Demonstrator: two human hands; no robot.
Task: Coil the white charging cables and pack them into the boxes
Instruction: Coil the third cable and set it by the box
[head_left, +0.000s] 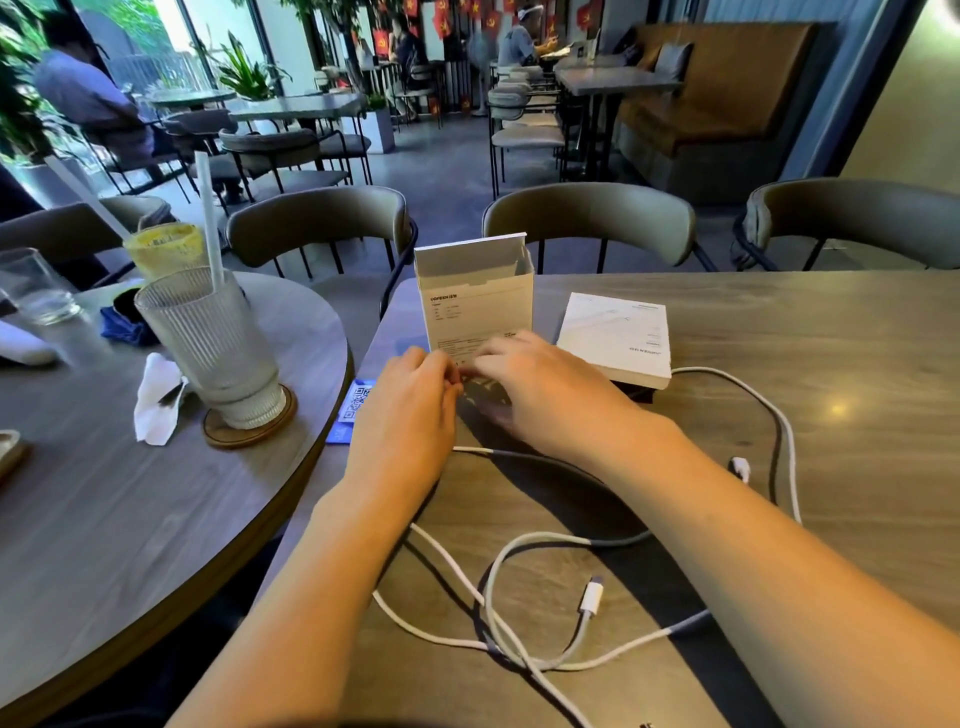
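While white cables (540, 597) sprawl loose, both hands (467, 395) meet before the open box (475, 296), grip unclear.

Fingertips of the left hand (410, 395) and right hand (535, 387) are motion-blurred, perhaps pinching something unreadable; the right hand hides the upright box's (475, 296) base; a white cable (566, 701) exits the bottom edge
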